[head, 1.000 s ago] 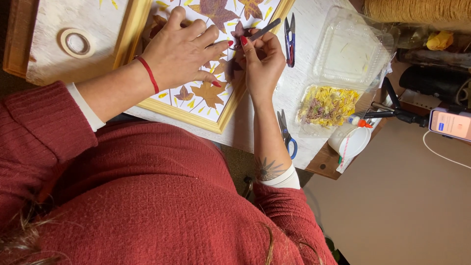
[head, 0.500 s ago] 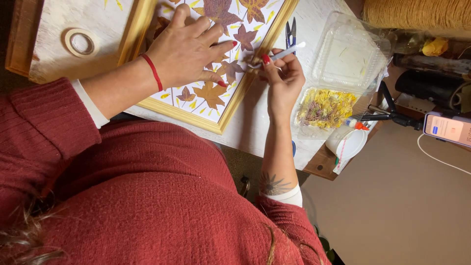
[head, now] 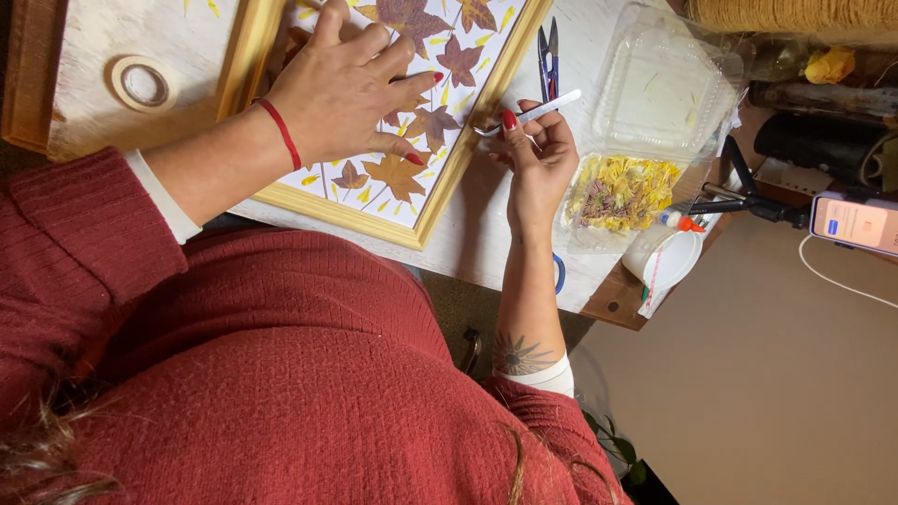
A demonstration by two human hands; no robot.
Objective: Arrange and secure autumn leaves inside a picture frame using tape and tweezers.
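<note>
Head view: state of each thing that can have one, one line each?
Left hand: flat, pressing on the pressed-leaf picture.
Right hand: closed on thin silver tweezers.
Wooden-framed pressed-leaf picture: lying flat on the table.
Clear plastic clamshell box: lid open, yellow dried flowers inside.
Small scissors: closed, lying on the table.
Phone: screen lit.

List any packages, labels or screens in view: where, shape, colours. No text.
Phone: far right edge, on a dark stand, flat rectangle, lit pinkish screen with a blue spot.
Clear plastic box: on the table beside the right hand, hinged lid open, base full of yellow dried petals.
Glue bottle: next to the box, small, white with an orange cap.
Tape roll: table's left part, beige ring.
</note>
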